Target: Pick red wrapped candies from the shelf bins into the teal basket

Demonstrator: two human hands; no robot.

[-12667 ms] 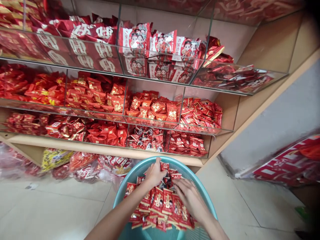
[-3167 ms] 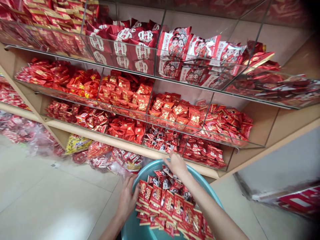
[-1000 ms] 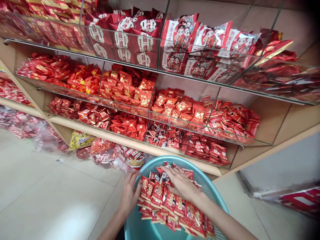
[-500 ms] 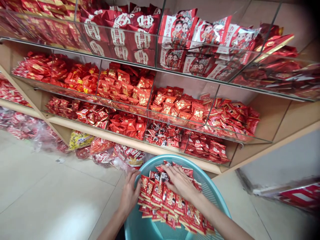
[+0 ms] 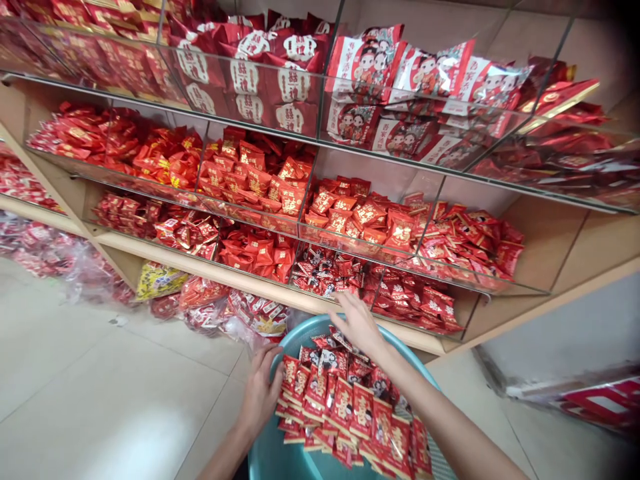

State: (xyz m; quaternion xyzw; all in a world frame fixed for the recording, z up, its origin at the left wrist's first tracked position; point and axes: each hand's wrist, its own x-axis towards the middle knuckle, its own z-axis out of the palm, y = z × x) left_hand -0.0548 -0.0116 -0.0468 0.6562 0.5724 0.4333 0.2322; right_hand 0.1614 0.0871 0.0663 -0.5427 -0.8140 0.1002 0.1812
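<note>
A teal plastic basket (image 5: 436, 375) stands on the floor, holding a heap of small red wrapped sweets (image 5: 345, 407) with gold characters. My left hand (image 5: 261, 380) is closed over the basket's left rim, thumb inside and fingers outside. Over the far rim, my right hand (image 5: 361, 327) is stretched forward with its fingers apart and nothing visible in them. Its fingertips are at the front of the lowest shelf compartment, which holds small dark red and white packets (image 5: 323, 267). Some sweets under my right forearm are hidden.
Wooden shelving with clear dividers (image 5: 307, 180) holds red packets on several levels. A wooden shelf edge (image 5: 295, 297) runs just behind the basket. Bagged sweets (image 5: 200, 293) and a yellow bag (image 5: 157, 280) lie on the floor below. A grey wall (image 5: 565, 340) is at the right.
My right hand has left the sweets in the basket and moved forward and up to the lowest shelf's edge. My left hand has stayed on the rim.
</note>
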